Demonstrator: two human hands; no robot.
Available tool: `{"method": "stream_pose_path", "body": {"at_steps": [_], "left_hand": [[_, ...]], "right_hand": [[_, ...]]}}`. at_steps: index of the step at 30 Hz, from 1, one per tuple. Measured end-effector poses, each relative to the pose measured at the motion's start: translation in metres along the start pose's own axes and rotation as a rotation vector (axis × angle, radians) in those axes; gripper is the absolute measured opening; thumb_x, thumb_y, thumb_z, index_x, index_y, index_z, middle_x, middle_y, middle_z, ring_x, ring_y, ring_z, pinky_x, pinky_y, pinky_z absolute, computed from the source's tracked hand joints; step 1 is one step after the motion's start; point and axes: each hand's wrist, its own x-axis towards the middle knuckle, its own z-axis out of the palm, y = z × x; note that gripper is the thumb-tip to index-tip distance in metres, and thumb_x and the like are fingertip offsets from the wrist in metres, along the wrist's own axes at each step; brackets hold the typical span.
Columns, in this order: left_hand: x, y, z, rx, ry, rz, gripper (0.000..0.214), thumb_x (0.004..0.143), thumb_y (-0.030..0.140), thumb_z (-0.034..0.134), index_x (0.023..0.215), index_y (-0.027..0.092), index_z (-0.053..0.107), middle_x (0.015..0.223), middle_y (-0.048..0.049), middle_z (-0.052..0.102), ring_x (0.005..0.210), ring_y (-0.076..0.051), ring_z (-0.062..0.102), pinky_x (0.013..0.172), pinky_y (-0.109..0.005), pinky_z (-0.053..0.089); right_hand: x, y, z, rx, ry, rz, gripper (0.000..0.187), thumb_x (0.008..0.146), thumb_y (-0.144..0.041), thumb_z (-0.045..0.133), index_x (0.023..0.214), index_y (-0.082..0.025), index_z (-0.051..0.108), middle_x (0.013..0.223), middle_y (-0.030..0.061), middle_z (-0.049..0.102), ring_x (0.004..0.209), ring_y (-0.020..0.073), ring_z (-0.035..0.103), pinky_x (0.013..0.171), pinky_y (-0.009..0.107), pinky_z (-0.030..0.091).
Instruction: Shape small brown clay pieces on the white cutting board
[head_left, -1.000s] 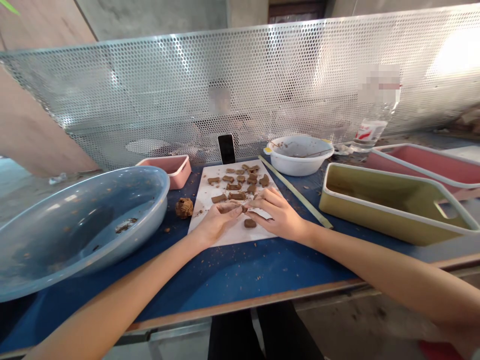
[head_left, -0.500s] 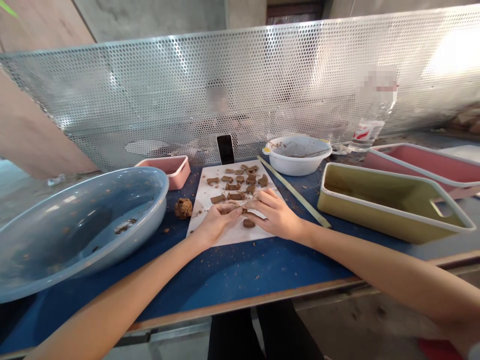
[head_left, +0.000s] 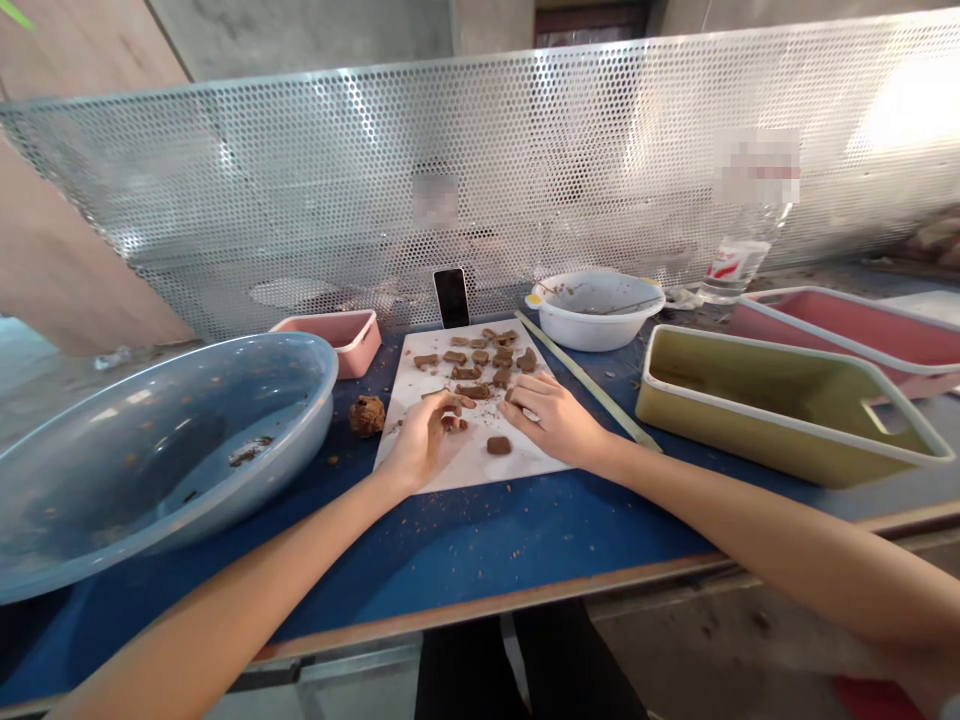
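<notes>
A white board [head_left: 412, 350] bears several short brown clay pieces [head_left: 472, 391] in loose rows, with crumbs around them. My left hand [head_left: 420, 440] is over its left front part, thumb and fingers curved and apart. Brown clay shows by the thumb; whether it touches the hand or lies on the board I cannot tell. On the right side of the board is my right hand [head_left: 551, 415], its fingers bent and drawn together, with a bit of brown at their tips that is mostly hidden. One clay block [head_left: 499, 445] lies between the hands, touched by neither.
A large blue basin [head_left: 315, 370] and a pink box [head_left: 360, 350] stand left, near a rough clay lump [head_left: 367, 416]. A phone [head_left: 451, 298] leans behind the board. Rightward are a pale strip [head_left: 592, 385], white bowl [head_left: 600, 325], olive bin [head_left: 750, 425], pink bin [head_left: 847, 330] and bottle [head_left: 739, 262].
My hands were together over the front of the board and have parted, the left one moving a little left. The front clay block and the bare board between them now show fully.
</notes>
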Motion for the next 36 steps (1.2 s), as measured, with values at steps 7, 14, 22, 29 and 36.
{"method": "stream_pose_path", "body": {"at_steps": [7, 14, 22, 29, 36], "left_hand": [[0.004, -0.004, -0.007, -0.047, 0.002, 0.006, 0.029, 0.091, 0.042, 0.074, 0.09, 0.014, 0.082, 0.081, -0.005, 0.062, 0.075, -0.016, 0.054, 0.069, -0.027, 0.05], [0.005, -0.006, -0.011, -0.073, 0.015, 0.009, 0.026, 0.093, 0.038, 0.073, 0.089, 0.014, 0.08, 0.086, -0.0061, 0.066, 0.075, -0.015, 0.057, 0.07, -0.027, 0.05], [0.005, -0.008, -0.013, -0.037, -0.009, 0.038, 0.025, 0.093, 0.037, 0.072, 0.092, 0.014, 0.08, 0.084, -0.0056, 0.065, 0.073, -0.015, 0.057, 0.071, -0.028, 0.051], [0.004, -0.005, -0.012, -0.019, -0.021, 0.066, 0.02, 0.088, 0.03, 0.071, 0.097, 0.014, 0.08, 0.08, -0.0037, 0.063, 0.07, -0.015, 0.056, 0.069, -0.028, 0.048], [0.004, -0.005, -0.013, 0.002, -0.016, 0.063, 0.018, 0.085, 0.028, 0.071, 0.094, 0.014, 0.078, 0.075, -0.0024, 0.062, 0.067, -0.014, 0.056, 0.069, -0.028, 0.045]], "right_hand": [[-0.001, 0.003, 0.003, 0.034, 0.028, 0.034, 0.016, 0.112, -0.033, 0.062, 0.105, -0.02, 0.07, 0.101, 0.0075, 0.068, 0.094, 0.0221, 0.064, 0.092, 0.037, 0.05], [-0.001, 0.003, 0.002, 0.055, -0.03, 0.03, 0.035, 0.117, -0.034, 0.05, 0.09, -0.02, 0.067, 0.091, 0.0052, 0.068, 0.089, 0.0201, 0.064, 0.092, 0.038, 0.047], [-0.003, 0.008, 0.008, 0.079, -0.048, 0.055, 0.027, 0.116, -0.037, 0.054, 0.101, -0.021, 0.069, 0.099, 0.0064, 0.07, 0.096, 0.0223, 0.065, 0.098, 0.041, 0.046], [-0.002, 0.01, 0.008, 0.081, -0.152, 0.093, 0.018, 0.115, -0.034, 0.058, 0.106, -0.02, 0.065, 0.108, 0.0075, 0.069, 0.102, 0.0227, 0.066, 0.098, 0.038, 0.044], [-0.002, 0.01, 0.008, 0.075, -0.249, 0.044, 0.02, 0.115, -0.032, 0.057, 0.103, -0.02, 0.067, 0.104, 0.0066, 0.071, 0.097, 0.0219, 0.066, 0.094, 0.038, 0.042]]}}
